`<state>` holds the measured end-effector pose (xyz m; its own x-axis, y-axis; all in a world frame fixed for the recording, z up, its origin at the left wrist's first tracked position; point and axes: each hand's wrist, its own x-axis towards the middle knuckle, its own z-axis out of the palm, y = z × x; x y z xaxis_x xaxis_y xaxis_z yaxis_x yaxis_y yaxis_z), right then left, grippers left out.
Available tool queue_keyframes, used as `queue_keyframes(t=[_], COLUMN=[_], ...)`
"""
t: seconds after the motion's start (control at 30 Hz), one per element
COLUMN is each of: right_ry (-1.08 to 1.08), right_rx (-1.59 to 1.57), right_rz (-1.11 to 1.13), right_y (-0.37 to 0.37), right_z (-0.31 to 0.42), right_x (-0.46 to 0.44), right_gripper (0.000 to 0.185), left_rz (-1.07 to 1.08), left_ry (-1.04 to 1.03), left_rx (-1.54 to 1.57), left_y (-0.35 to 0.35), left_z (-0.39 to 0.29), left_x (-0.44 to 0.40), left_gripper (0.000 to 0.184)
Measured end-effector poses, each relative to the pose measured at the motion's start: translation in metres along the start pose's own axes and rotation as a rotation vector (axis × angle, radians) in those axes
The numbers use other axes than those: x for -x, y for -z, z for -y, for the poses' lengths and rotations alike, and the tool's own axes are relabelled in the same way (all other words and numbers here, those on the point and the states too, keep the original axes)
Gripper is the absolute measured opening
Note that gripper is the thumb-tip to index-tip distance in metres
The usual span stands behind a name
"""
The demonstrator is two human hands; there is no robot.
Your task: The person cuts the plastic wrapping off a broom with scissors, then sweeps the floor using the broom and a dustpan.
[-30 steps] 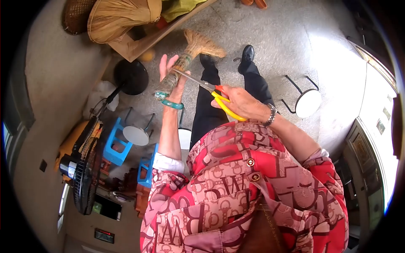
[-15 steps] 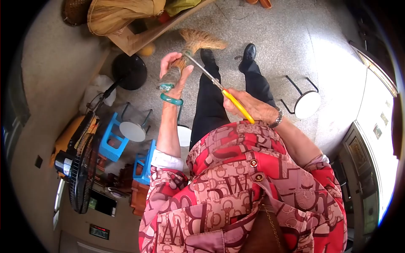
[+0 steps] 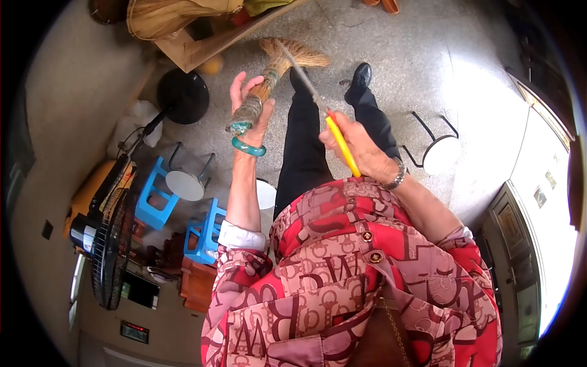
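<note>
My left hand [image 3: 258,109], with a green bangle at the wrist, holds a short straw hand broom [image 3: 259,92] by its wrapped handle. Two of its fingers stick up off the handle while the thumb lies along the other side. The broom's bristles [image 3: 312,56] fan out at the far end above a shoe. Closed in my right hand [image 3: 365,150] is a yellow-handled tool [image 3: 343,147] with a long, thin metal shaft, its exact kind unclear. The shaft's tip overlaps the bristles in view; whether it touches them I cannot tell.
A black fan [image 3: 110,238] stands on the left, its round base [image 3: 183,96] on the floor. Blue stools [image 3: 156,196] and white round-topped stools [image 3: 185,185] are nearby. Another white-topped stool [image 3: 441,155] stands right. Straw goods [image 3: 174,15] lie at the top left.
The metal tip has moved from the broom's bound neck up to its bristles. My right hand has shifted slightly left and up. The left fingers have lifted a little off the handle.
</note>
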<state>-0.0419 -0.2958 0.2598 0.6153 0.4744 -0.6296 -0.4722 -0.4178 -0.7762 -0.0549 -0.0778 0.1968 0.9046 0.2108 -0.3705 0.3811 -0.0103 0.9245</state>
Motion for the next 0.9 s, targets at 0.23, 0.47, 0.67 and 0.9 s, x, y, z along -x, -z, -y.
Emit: queue_keyframes(t=[0.23,0.47,0.67,0.9], right_ry=[-0.043,0.0,0.04,0.012], right_rx=[0.175,0.471,0.219,0.276], right_rz=[0.031,0.125,0.129,0.2], right_y=[0.001,-0.01,-0.005,-0.015], right_z=[-0.002,-0.005,0.016,-0.011], right_x=[-0.005,-0.008,-0.006,-0.007], right_gripper=[0.051,0.054,0.044,0.047], left_rz=[-0.031,-0.053,-0.125,-0.109], left_ry=[-0.023,-0.009,0.029,-0.016], left_rx=[0.048,0.077,0.158,0.103], left_y=[0.003,0.001,0.005,0.011], left_z=[0.003,0.005,0.001,0.008], left_x=[-0.001,-0.006,-0.005,-0.003], left_gripper=[0.07,0.072,0.073,0.07])
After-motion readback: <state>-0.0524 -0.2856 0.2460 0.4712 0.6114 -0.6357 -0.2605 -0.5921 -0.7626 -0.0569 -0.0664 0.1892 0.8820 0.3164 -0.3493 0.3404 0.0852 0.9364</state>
